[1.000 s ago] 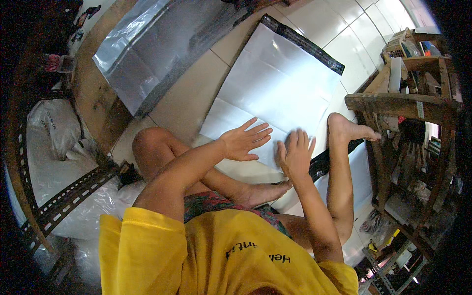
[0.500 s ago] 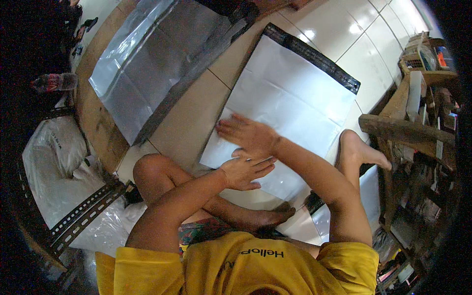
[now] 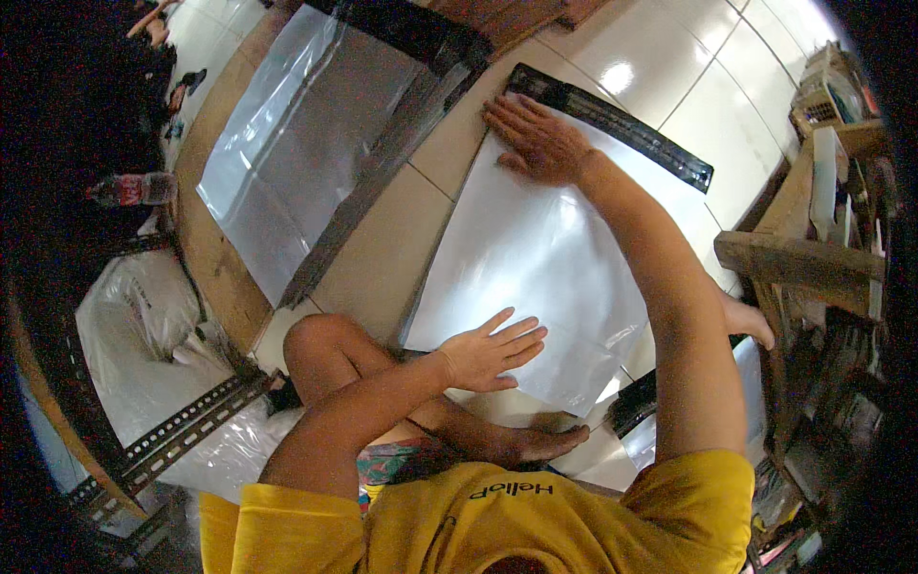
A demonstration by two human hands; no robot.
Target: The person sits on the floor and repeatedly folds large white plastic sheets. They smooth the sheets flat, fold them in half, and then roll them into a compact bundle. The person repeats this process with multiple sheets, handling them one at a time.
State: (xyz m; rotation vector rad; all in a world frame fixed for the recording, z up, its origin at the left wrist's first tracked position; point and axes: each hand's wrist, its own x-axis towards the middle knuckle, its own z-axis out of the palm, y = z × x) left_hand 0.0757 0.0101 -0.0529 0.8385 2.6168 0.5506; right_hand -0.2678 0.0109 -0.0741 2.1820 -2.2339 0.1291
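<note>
A white plastic mailing bag (image 3: 535, 249) with a black strip along its far edge lies flat on the tiled floor in front of me. My right hand (image 3: 540, 142) rests palm down at the bag's far left, just below the black strip, fingers stretched out. Over the bag's near edge is my left hand (image 3: 492, 354), fingers spread and holding nothing; whether it touches the plastic I cannot tell. To the left lie more grey-white plastic bags (image 3: 316, 143) with black edges, on a brown board.
A wooden rack (image 3: 803, 263) with boxes and a basket stands on the right. At left are a plastic bottle (image 3: 134, 188), a clear bag of white material (image 3: 143, 325) and a slotted metal bar (image 3: 191, 421). My bent leg (image 3: 335, 354) and foot are close to the bag.
My right hand has slid away from me across the bag toward its black strip. My left hand has shifted slightly right; the two hands are now apart.
</note>
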